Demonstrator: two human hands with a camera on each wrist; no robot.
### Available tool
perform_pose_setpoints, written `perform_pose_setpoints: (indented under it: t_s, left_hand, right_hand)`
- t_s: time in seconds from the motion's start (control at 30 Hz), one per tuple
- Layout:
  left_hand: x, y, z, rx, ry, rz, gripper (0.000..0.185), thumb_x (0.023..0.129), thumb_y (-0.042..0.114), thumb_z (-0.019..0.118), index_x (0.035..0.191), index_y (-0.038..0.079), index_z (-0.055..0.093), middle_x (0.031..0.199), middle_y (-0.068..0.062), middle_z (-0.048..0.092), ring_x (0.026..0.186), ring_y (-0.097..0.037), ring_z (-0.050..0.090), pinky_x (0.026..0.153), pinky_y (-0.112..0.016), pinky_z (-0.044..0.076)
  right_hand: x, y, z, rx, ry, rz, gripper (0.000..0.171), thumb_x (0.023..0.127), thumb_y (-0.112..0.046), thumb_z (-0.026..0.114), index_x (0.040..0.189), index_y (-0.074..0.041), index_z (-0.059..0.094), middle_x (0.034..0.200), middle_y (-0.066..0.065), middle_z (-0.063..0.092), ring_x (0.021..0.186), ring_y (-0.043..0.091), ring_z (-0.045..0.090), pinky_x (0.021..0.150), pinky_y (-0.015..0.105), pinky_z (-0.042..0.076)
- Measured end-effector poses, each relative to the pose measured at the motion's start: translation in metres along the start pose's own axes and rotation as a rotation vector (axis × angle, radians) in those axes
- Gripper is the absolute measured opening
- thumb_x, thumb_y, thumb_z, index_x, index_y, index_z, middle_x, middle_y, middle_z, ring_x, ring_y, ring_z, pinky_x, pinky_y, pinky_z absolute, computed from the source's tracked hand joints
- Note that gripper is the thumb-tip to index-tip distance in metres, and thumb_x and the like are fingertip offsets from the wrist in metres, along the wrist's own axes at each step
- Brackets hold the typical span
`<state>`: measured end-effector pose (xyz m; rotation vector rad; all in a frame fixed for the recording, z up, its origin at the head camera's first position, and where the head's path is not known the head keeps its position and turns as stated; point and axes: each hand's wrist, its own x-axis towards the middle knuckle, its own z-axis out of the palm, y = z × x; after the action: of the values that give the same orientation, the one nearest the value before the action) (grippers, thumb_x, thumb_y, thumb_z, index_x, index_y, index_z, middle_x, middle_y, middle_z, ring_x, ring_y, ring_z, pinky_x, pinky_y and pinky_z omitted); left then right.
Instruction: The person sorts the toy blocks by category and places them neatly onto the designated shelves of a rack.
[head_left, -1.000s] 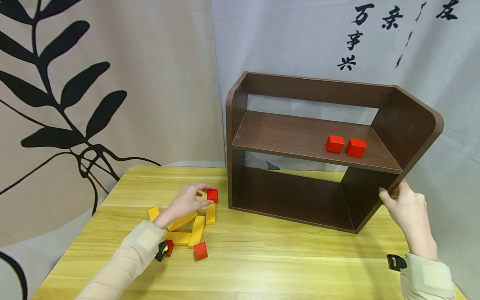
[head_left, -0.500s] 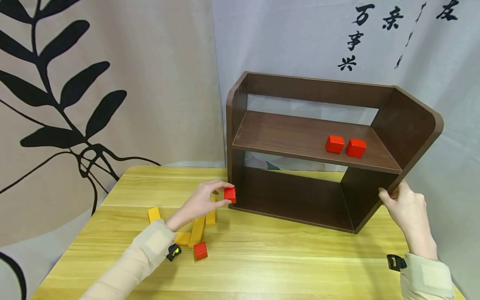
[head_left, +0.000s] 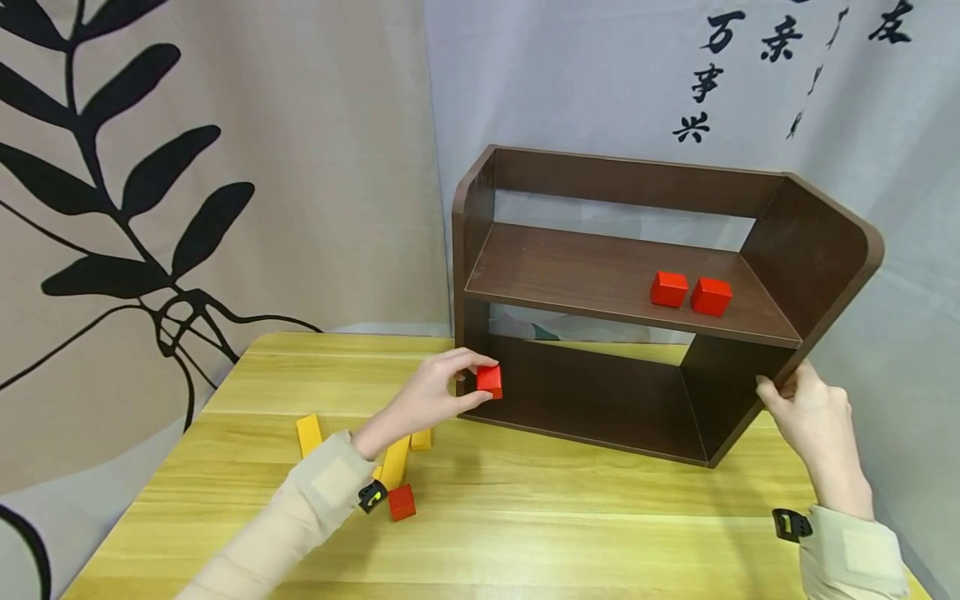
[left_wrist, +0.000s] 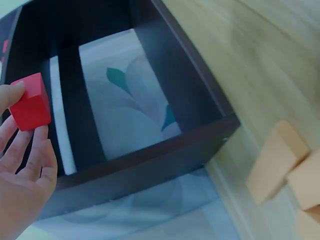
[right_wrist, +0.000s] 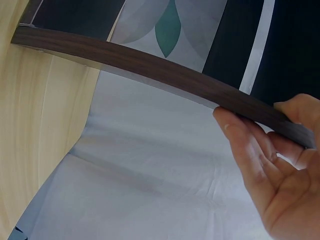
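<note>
Fingers [head_left: 468, 360] of left hand [head_left: 431, 393] pinched on red cube [head_left: 489, 381], now carried from desk [head_left: 525, 517] pile to shelf [head_left: 645, 308] bottom opening. Shelf side gripped by right hand [head_left: 813, 421].

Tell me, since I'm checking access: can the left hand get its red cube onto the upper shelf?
Probably yes: left hand pinches the small red wooden cube, and the brown wooden shelf is open-fronted, bare on its left.

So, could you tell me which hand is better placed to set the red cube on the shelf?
Probably the left hand: it pinches the red cube beside the shelf, while the right hand grips its side panel.
</note>
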<state>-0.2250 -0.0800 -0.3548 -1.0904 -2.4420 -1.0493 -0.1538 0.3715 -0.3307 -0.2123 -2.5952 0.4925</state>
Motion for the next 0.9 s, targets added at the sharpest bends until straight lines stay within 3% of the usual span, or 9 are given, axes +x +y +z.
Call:
perform_pose_setpoints:
  t_s: [0.43, 0.73, 0.9]
  left_hand:
    - [0.031, 0.031, 0.001, -0.032, 0.064, 0.108, 0.037, 0.08, 0.019, 0.077, 0.114, 0.01, 0.066, 0.106, -0.002, 0.069, 0.094, -0.017, 0.062, 0.076, -0.029, 0.054]
    - [0.057, 0.051, 0.003, -0.051, 0.144, 0.212, 0.036, 0.08, 0.017, 0.076, 0.114, 0.008, 0.066, 0.107, -0.004, 0.069, 0.095, -0.013, 0.061, 0.077, -0.023, 0.052]
    - [0.073, 0.06, 0.005, -0.058, 0.187, 0.232, 0.035, 0.081, 0.017, 0.075, 0.113, 0.008, 0.065, 0.104, -0.004, 0.069, 0.091, -0.013, 0.06, 0.075, -0.02, 0.051]
  right_hand:
    - [0.0, 0.0, 0.001, -0.004, -0.023, 0.019, 0.025, 0.09, -0.024, 0.054, 0.087, 0.001, 0.052, 0.072, 0.021, 0.063, 0.057, 0.029, 0.053, 0.047, 0.029, 0.033]
    - [0.0, -0.001, 0.001, -0.006, -0.03, 0.023, 0.026, 0.09, -0.023, 0.054, 0.088, 0.002, 0.052, 0.073, 0.023, 0.063, 0.056, 0.029, 0.053, 0.047, 0.028, 0.033]
    - [0.0, -0.001, 0.001, -0.006, -0.039, 0.031, 0.027, 0.091, -0.024, 0.053, 0.09, 0.003, 0.052, 0.076, 0.024, 0.063, 0.057, 0.028, 0.053, 0.047, 0.028, 0.033]
